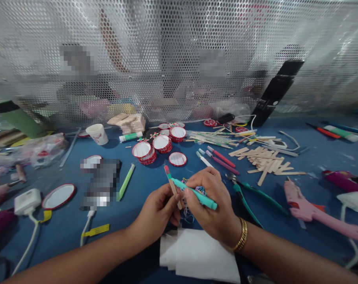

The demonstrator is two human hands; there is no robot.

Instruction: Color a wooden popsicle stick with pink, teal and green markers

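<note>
Between the fingers of my left hand is a wooden craft stick, tilted up, its far end coloured red with a green part below. My right hand grips a turquoise marker, its tip against or very near the stick's coloured part. Behind and below my fingers lies a small tangle of coloured thread or bands, partly hidden. White paper sheets lie under my wrists. Beyond my hands are a white-topped red-rimmed disc and several pink and white markers.
Loose craft sticks spread at the right, near teal-handled pliers and a pink glue gun. Stacked red-rimmed discs, a paper cup and a phone stand or lie leftward. A perforated metal screen closes the back.
</note>
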